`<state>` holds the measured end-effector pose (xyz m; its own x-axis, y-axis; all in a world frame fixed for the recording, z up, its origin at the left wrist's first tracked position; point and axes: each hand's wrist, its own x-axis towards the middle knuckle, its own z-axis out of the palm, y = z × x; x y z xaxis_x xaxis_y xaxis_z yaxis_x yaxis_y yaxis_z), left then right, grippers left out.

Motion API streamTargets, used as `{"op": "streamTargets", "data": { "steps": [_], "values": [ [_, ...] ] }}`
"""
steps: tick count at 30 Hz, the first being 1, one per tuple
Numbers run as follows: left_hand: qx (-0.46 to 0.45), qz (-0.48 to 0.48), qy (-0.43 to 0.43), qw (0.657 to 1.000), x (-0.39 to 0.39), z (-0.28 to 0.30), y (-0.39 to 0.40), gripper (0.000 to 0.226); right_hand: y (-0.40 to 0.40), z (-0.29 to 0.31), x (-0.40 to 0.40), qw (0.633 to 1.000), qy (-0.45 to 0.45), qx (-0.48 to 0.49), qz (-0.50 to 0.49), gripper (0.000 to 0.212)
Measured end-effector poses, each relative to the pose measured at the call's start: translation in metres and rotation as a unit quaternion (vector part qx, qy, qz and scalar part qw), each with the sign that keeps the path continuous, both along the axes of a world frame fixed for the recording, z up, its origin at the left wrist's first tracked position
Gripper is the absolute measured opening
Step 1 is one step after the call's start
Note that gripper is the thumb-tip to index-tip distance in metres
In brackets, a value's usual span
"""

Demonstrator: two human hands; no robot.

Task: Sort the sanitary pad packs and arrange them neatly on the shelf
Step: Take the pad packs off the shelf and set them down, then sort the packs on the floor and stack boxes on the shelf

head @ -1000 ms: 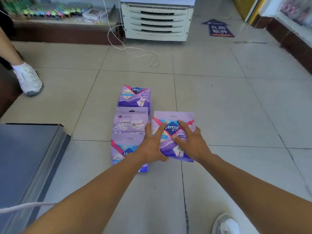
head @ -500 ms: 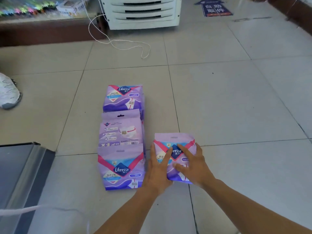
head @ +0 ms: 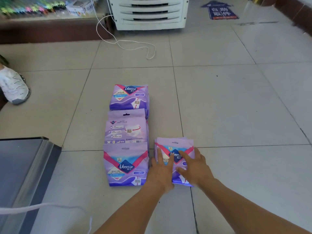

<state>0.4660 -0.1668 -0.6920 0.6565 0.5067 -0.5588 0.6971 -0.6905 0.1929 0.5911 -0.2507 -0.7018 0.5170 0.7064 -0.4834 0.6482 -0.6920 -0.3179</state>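
Where the tiled floor (head: 228, 107) meets the left edge, a white sneaker (head: 14, 86) and a grey metal shelf edge (head: 27, 168) are noted. Three purple Libresse pad packs (head: 127, 132) lie in an overlapping column at centre. Just beside its nearest pack lies a fourth Libresse pack (head: 174, 149), flat on the floor. The left hand (head: 161, 173) and right hand (head: 196, 169) press it, fingers straight and spread.

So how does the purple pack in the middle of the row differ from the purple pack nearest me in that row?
The middle purple plastic pack shows its pale back, with small print and a barcode; the nearest purple plastic pack shows its front, with a pink V and the Libresse logo. The nearest overlaps the middle one's lower edge. Both lie flat, untouched by either hand.
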Motion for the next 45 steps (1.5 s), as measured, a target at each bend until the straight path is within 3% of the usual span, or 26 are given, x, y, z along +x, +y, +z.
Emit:
{"op": "streamTargets", "data": {
  "steps": [3,9,15,25,35,45],
  "values": [
    [0.025,-0.051,0.005,0.998,-0.001,0.033,-0.003,0.096,0.001,0.034,-0.005,0.999,-0.02,-0.023,0.029,0.064],
    [0.045,-0.024,-0.018,0.999,-0.024,0.121,0.009,0.091,0.002,0.14,-0.022,0.992,-0.079,-0.029,0.09,0.058],
    [0.121,0.026,-0.058,0.991,-0.065,0.239,0.026,0.083,0.017,0.254,-0.054,0.975,-0.158,0.041,0.152,0.053],
    [0.262,0.11,-0.143,0.948,-0.169,0.414,0.039,0.08,0.054,0.425,-0.162,0.923,-0.216,0.195,0.252,0.062],
    [0.306,0.259,-0.093,0.911,-0.323,0.497,0.027,0.06,0.092,0.501,-0.291,0.872,-0.177,0.263,0.374,0.062],
    [0.36,0.415,-0.03,0.835,-0.493,0.523,0.019,0.071,0.129,0.517,-0.428,0.807,-0.053,0.336,0.483,0.048]
  ]
}}
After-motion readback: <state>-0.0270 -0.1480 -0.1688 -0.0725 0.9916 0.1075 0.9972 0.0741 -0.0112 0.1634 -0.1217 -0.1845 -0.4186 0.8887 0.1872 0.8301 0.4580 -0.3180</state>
